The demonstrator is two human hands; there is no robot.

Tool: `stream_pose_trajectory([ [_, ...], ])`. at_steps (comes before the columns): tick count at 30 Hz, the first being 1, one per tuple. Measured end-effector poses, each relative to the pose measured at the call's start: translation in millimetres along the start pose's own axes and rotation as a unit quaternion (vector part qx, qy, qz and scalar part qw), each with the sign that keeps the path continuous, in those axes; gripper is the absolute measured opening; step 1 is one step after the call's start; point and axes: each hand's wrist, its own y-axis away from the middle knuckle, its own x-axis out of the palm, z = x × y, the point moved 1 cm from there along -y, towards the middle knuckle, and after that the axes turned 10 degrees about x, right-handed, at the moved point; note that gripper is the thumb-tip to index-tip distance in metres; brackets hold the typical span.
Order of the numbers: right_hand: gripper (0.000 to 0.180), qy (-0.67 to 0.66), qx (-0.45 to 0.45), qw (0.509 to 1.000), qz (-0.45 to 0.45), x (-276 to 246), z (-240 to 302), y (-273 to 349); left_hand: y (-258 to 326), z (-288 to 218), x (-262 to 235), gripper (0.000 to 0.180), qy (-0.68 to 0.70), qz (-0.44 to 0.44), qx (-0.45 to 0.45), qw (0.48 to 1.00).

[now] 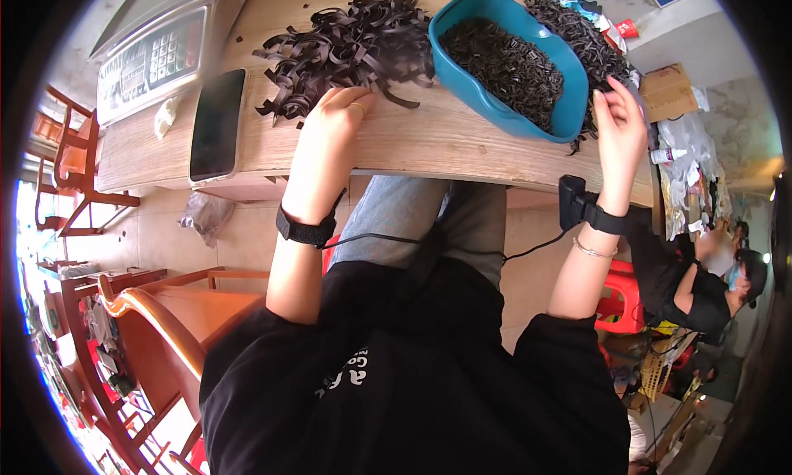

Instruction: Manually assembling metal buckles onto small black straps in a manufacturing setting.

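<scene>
A loose heap of long, dark brown flat strips lies on the wooden table in front of me. My left hand rests at its near edge, fingers curled in and closed; their tips, and anything in them, are hidden. Right of the heap stands a teal plastic basin, partly filled with short dark cut pieces. Beyond its right side lies a pile of similar small dark pieces. My right hand is beside the basin's near right end, by that pile, with thumb and fingertips slightly apart and nothing visible between them.
On the table's left are a scale with a keypad, a dark-screened phone and a crumpled white tissue. A cable links the bands on my wrists across my lap. A wooden chair, a red stool and a seated person are nearby.
</scene>
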Motion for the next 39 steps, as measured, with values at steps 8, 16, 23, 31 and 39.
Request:
stream_pose_trajectory([
  [8,0.023,0.074,-0.058,0.906,0.412,58,35,-6,-4,5,-7,0.027,0.015,0.011,-0.034,0.999],
  [16,0.017,0.088,-0.050,0.902,0.420,61,44,-6,-15,-4,-11,0.016,-0.033,-0.111,0.033,0.993],
  [23,0.016,0.095,-0.105,0.896,0.421,63,44,-8,-16,-10,-11,0.026,-0.005,-0.106,-0.021,0.994],
  [31,0.010,0.078,-0.071,0.930,0.351,61,38,-9,-18,-19,-13,0.033,-0.056,-0.061,0.048,0.995],
  [39,0.010,-0.150,0.019,0.950,0.274,55,42,-7,-13,-30,-21,0.020,0.053,-0.147,0.027,0.987],
])
